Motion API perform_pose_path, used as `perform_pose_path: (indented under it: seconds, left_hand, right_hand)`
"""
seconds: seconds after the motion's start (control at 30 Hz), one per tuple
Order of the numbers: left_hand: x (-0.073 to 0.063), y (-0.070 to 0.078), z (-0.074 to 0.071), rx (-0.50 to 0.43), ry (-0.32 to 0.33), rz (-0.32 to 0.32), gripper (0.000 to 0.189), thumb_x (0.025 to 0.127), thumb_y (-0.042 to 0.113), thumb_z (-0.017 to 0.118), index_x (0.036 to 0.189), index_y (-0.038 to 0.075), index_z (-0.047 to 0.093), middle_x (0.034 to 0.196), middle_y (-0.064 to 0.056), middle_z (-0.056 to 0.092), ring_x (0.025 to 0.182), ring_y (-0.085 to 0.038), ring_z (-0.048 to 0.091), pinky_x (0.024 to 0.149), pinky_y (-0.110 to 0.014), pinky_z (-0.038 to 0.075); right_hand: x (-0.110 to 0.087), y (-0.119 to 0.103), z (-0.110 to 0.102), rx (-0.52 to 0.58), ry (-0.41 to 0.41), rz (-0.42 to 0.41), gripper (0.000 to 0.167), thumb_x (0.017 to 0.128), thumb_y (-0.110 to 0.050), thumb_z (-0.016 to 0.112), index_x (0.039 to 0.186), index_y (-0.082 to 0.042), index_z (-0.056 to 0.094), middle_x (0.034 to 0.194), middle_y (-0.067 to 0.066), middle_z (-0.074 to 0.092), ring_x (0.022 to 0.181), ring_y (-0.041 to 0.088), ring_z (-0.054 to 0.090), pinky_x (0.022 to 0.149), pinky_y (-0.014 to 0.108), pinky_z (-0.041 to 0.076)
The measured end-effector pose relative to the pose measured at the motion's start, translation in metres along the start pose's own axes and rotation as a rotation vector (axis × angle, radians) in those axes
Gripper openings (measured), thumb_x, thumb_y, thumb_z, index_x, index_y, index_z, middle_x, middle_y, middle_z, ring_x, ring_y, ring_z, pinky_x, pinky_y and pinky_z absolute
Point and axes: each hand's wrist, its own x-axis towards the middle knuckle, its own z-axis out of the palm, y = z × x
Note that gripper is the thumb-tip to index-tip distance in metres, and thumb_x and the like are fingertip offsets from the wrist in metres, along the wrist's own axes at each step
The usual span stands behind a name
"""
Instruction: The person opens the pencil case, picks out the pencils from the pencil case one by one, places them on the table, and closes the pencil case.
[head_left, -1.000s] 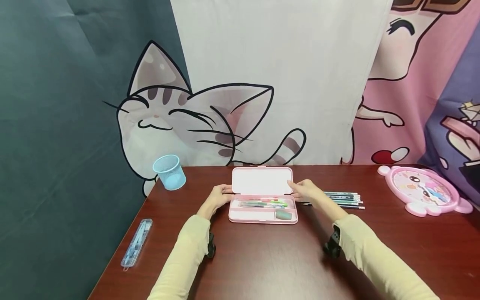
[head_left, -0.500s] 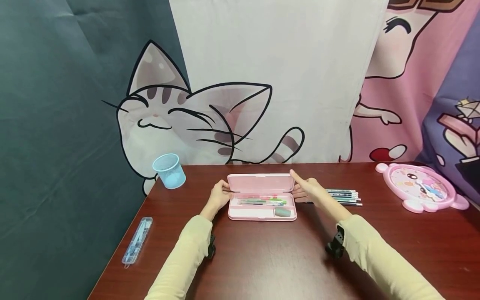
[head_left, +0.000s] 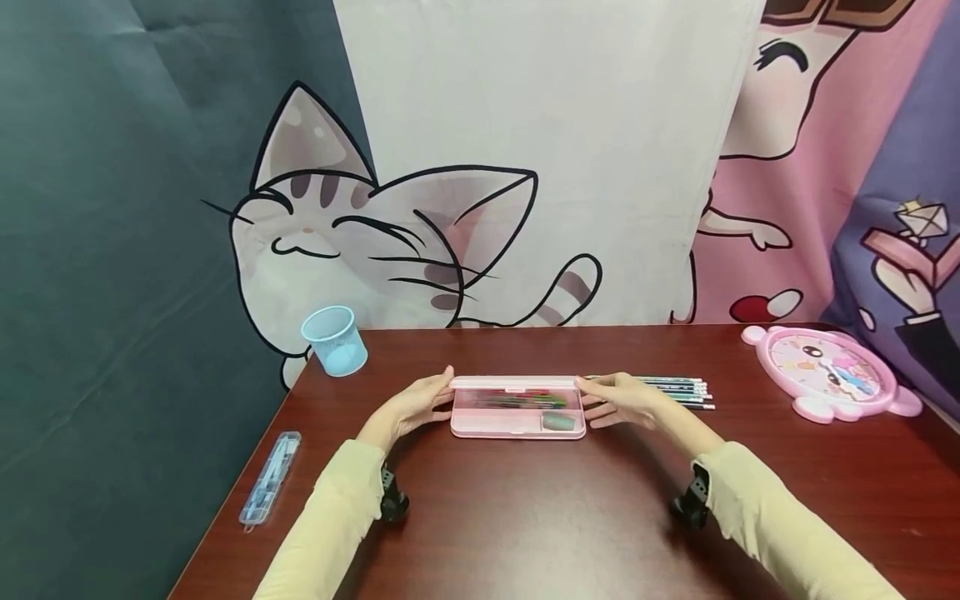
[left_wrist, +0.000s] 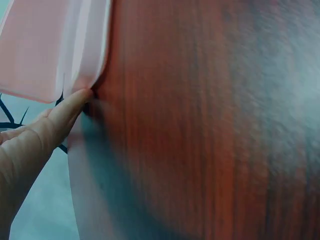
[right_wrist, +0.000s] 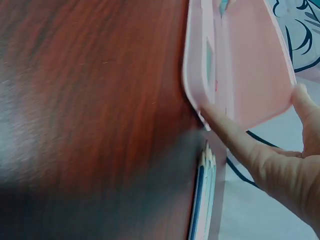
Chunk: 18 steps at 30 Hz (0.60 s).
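A pink pencil case (head_left: 517, 423) sits on the table with its lid (head_left: 516, 382) tipped partway down over the base. Inside are several thin coloured pens (head_left: 517, 401) and a grey-green eraser (head_left: 558, 421). At the case's left end, my left hand (head_left: 412, 403) has its thumb up by the lid's corner; in the left wrist view a straight finger (left_wrist: 65, 112) touches the base corner. My right hand (head_left: 626, 400) is at the other end. The right wrist view shows its thumb (right_wrist: 301, 100) on the lid's corner and a straight finger (right_wrist: 225, 125) against the base.
Several pencils (head_left: 678, 392) lie just right of the case, behind my right hand. A pink clock (head_left: 828, 375) lies at the far right. On the left are a blue mesh cup (head_left: 337, 346) by the back edge and a clear slim box (head_left: 270, 479) near the side edge.
The lid has swung from standing open, forward and down toward the base. Both hands have come along with it at the two ends, the right thumb moving down with the lid.
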Motion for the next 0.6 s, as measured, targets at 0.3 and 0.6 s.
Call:
perform_pose_path:
  seconds: [0.3, 0.6]
  left_hand:
    - [0.004, -0.02, -0.008, 0.167, 0.026, 0.036, 0.074, 0.088, 0.022, 0.061, 0.144, 0.001, 0.017, 0.149, -0.019, 0.022, 0.132, -0.029, 0.033, 0.108, -0.044, 0.029]
    - [0.005, -0.027, -0.008, 0.319, 0.009, 0.111, 0.079, 0.082, 0.011, 0.067, 0.144, -0.001, 0.019, 0.149, -0.02, 0.024, 0.138, -0.033, 0.022, 0.111, -0.044, 0.022]
  right_hand:
    - [-0.001, 0.013, 0.01, -0.047, 0.029, -0.061, 0.079, 0.083, -0.019, 0.068, 0.137, 0.014, 0.021, 0.124, 0.033, 0.047, 0.093, 0.02, 0.062, 0.08, 0.039, 0.053]
    - [-0.005, 0.017, 0.027, -0.195, 0.147, -0.143, 0.085, 0.072, -0.003, 0.075, 0.138, 0.013, 0.023, 0.117, 0.035, 0.048, 0.087, 0.022, 0.063, 0.071, 0.034, 0.055]
